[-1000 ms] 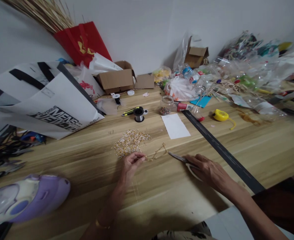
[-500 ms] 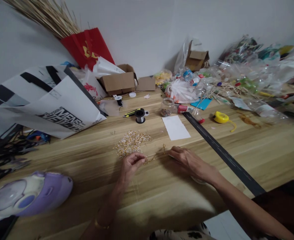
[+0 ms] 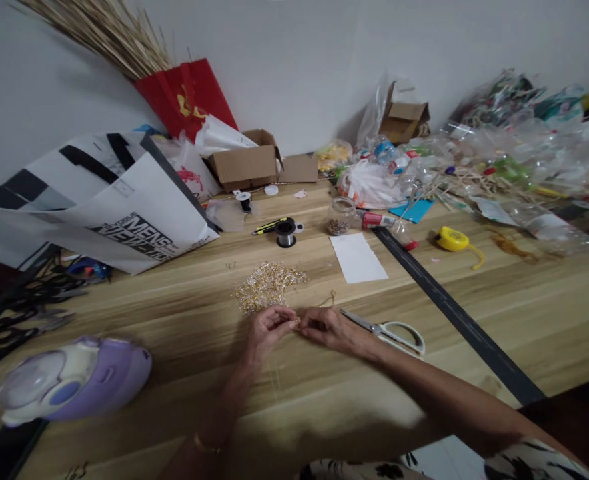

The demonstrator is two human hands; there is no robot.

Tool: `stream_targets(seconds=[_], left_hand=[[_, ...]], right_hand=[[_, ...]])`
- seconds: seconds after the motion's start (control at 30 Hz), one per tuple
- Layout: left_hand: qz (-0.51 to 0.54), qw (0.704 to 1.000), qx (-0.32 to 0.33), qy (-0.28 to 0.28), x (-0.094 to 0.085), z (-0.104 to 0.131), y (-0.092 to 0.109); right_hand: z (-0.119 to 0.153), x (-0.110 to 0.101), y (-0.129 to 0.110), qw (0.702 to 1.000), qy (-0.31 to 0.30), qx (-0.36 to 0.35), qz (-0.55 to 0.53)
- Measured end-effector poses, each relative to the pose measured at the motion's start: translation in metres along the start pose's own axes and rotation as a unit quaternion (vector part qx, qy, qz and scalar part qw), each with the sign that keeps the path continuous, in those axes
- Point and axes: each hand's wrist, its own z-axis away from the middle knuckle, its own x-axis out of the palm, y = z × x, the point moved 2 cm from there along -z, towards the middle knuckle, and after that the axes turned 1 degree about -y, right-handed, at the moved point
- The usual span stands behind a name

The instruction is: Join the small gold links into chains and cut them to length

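My left hand is pinched on the end of a thin gold beaded strand, just in front of a pile of loose gold and clear beads. Against its fingertips, my right hand is closed in a pinch on the same strand. Between the fingers only a tiny gold bit shows. The far end of the beaded strand lies on the table behind my right hand; its middle is hidden. Fine pale thread hangs below my left hand. Scissors with white handles lie right of my right hand.
Behind the beads are a wire spool, a utility knife, a glass jar and white paper. A yellow tape measure lies right of a black strip. A purple-and-white bottle lies at left.
My right hand has moved left from beside the scissors to meet my left fingertips, uncovering the scissors. The view has shifted slightly. My left hand keeps its pinch.
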Motion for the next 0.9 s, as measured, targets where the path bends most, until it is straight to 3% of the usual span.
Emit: stream_targets(seconds=[0.13,0.37,0.5,0.57,0.73,0.9], left_hand=[[-0.002,1.0,-0.006,-0.004,-0.001,-0.002,-0.003],[-0.015,1.0,-0.003,-0.005,-0.002,-0.003,-0.002],[-0.04,0.999,0.003,-0.032,-0.001,-0.001,-0.001],[-0.061,0.996,0.018,-0.063,-0.001,-0.001,0.001],[-0.167,0.974,0.059,-0.14,-0.001,0.002,0.011],[-0.24,0.949,0.099,-0.179,-0.003,0.007,0.021]], right_hand=[[0.003,0.001,0.006,1.0,-0.001,0.027,-0.008],[0.004,0.0,0.003,0.999,-0.032,0.013,-0.01],[0.005,-0.012,-0.005,0.995,-0.09,-0.034,0.033],[0.006,-0.023,-0.006,0.992,-0.085,-0.061,0.074],[0.008,-0.057,0.009,0.97,0.01,0.052,0.239],[0.007,-0.066,0.021,0.946,-0.021,0.09,0.311]])
